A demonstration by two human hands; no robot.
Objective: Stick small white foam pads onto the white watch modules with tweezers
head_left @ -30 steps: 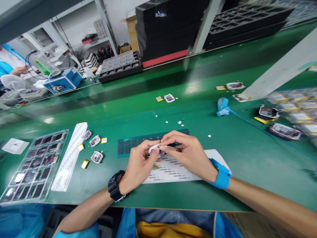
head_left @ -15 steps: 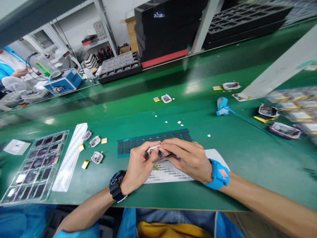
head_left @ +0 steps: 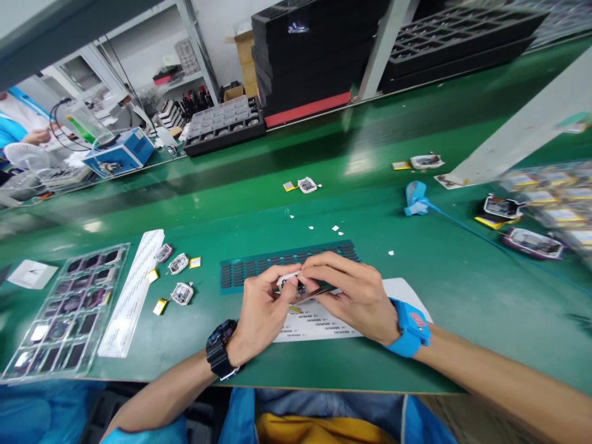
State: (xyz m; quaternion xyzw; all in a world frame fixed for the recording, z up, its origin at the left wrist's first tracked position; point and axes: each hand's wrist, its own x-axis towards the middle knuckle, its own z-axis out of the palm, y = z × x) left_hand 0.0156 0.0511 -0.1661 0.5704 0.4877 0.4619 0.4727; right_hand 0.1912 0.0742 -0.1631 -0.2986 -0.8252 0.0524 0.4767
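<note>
A small white watch case (head_left: 287,282) with electronics inside is pinched between the thumb and fingers of my left hand (head_left: 266,308). My right hand (head_left: 354,296) meets it from the right, its fingertips closed at the case's edge. A thin grey metal tool, apparently tweezers (head_left: 319,294), runs out from under the right fingers toward the case. Part of a yellow-edged battery (head_left: 295,308) shows below the case. Beneath both hands lie a printed white sheet (head_left: 324,324) and a teal sheet of dark adhesive pieces (head_left: 234,275). My fingers hide much of the case.
Open watch cases (head_left: 182,293) with batteries lie at left, beside a white strip (head_left: 132,296) and a clear tray (head_left: 90,342). A blue clip (head_left: 415,198) trails a cord at right. On the far green belt sit more cases (head_left: 307,185). A slanted white post (head_left: 518,123) stands right.
The cases and batteries on the far belt have shifted slightly left. My hands stay together at the watch case, with only slight finger movement; less of the battery below shows.
</note>
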